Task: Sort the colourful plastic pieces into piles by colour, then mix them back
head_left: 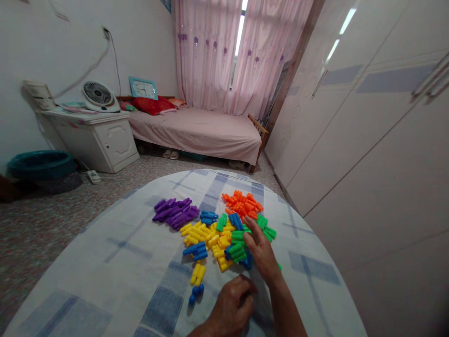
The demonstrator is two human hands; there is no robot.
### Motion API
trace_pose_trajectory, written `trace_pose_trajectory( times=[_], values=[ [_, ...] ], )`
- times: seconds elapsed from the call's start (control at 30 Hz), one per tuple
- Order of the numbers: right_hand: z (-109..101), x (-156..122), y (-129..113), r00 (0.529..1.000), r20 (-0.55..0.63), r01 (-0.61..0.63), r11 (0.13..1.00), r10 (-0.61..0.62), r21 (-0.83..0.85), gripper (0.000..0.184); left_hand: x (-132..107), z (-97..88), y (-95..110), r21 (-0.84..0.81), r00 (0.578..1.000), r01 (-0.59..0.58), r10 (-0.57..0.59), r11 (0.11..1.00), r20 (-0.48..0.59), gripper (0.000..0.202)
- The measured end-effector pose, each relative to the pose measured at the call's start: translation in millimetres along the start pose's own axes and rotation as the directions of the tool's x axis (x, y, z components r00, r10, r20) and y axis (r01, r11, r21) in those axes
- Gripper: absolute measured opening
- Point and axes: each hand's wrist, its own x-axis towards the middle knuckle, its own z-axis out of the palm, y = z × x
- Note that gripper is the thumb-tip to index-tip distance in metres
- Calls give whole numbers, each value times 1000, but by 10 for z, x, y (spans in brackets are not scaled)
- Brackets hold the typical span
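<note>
My right hand (261,250) reaches over the right side of a mixed pile, fingers stretched out and touching or just above the green plastic pieces (238,252). My left hand (233,302) rests lower on the table with its fingers curled in; whatever they may hold is hidden. Yellow pieces (198,234) fill the middle of the pile, with blue pieces (195,251) among them. A purple heap (175,213) lies to the left and an orange heap (242,203) behind. Left of my left hand are a separate yellow piece (198,274) and some small blue pieces (195,294).
A checked cloth (129,281) covers the rounded table. Beyond stand a bed (203,126), a white cabinet (105,140) with a fan (100,96), and a bin (44,166). A tall wardrobe (368,154) runs along the right.
</note>
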Motion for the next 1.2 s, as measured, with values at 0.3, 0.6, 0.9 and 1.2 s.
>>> trace_pose_trajectory(
  times=[0.3,0.6,0.9,1.2],
  values=[
    [-386,274,545,953,-304,-164,812,-17,-560,66,16,27,-5,-42,998,-36,34,998,-53,26],
    [-176,423,466,979,-181,-205,546,98,-812,59,27,18,-9,-73,989,44,-54,996,-140,30],
    [-107,370,490,977,-203,-95,732,-61,-675,36,54,12,-6,-77,993,-6,-3,997,-120,28],
    [-86,315,75,986,-151,-88,994,76,-71,44,14,21,-25,-49,994,-43,38,998,-100,26]
  ],
)
